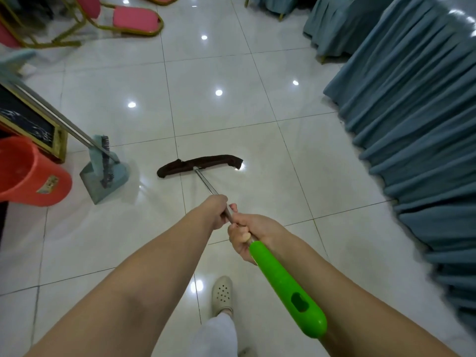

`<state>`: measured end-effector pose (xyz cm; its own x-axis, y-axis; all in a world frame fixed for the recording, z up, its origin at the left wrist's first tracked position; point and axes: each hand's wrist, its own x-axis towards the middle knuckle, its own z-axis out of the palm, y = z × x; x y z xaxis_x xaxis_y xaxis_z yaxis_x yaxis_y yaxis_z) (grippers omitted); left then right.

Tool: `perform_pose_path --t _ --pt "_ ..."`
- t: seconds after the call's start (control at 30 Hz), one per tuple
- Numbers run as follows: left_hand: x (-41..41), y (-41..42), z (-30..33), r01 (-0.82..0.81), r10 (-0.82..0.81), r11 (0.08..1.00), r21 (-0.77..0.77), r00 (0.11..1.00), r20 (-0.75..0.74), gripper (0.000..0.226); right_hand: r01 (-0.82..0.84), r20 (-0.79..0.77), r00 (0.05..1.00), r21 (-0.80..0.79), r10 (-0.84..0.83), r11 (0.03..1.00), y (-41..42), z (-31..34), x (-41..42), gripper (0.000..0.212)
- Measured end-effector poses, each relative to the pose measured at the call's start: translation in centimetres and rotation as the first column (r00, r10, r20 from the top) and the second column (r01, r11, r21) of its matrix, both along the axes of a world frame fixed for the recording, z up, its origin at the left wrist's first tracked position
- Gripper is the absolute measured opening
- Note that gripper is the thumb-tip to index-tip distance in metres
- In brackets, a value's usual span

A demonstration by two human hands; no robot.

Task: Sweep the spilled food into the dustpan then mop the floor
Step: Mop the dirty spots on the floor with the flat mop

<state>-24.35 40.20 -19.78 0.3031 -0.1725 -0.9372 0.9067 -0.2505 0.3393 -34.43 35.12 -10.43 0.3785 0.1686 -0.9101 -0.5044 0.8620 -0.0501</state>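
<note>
A flat mop with a dark brown cloth head [199, 164] lies on the white tiled floor [123, 228] ahead of me. Its metal pole runs back to a bright green grip [286, 287]. My left hand [219, 211] is closed around the metal pole. Just behind it, my right hand [244, 237] grips the pole at the top of the green grip. A teal dustpan [108, 179] stands on the floor to the left, with a broom [104, 157] resting in it. No spilled food shows on the tiles.
An orange bucket [28, 173] sits at the left edge beside a dark gold-framed cabinet [31, 124]. Teal skirted tablecloths [417, 119] line the right side. Pink chairs with gold frames [134, 18] stand at the back left. My beige shoe [221, 295] is below the mop.
</note>
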Motion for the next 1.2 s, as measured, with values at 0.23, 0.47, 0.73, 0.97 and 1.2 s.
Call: perform_pose_path --t 0.23,0.47,0.73,0.97,1.2 --pt "-9.0 -0.6 1.2 0.088 -0.088 0.996 -0.007 0.996 0.035 0.029 0.007 -0.014 1.0 -0.042 -0.008 0.999 -0.2 1.4 -9.0 0.031" --pt "-20.8 -2.9 1.2 0.126 -0.129 0.989 -0.084 0.991 -0.041 0.018 0.041 -0.062 0.997 -0.098 -0.048 0.994 -1.2 3.5 -21.2 0.028" --pt "-33.3 -5.9 3.9 0.32 -0.336 0.933 -0.165 0.939 -0.076 0.013 0.179 -0.163 0.965 -0.174 -0.208 0.968 -2.3 5.8 -33.5 0.024" --pt "-37.6 -7.2 4.4 0.384 -0.397 0.905 -0.182 0.917 -0.038 0.017 0.092 -0.193 0.972 -0.219 -0.135 0.971 -3.1 6.6 -37.8 0.023" --pt "-34.1 -8.5 2.9 0.368 -0.375 0.915 -0.164 0.927 -0.016 0.012 0.04 -0.129 0.989 -0.226 -0.071 0.973 -4.7 4.5 -34.1 0.021"
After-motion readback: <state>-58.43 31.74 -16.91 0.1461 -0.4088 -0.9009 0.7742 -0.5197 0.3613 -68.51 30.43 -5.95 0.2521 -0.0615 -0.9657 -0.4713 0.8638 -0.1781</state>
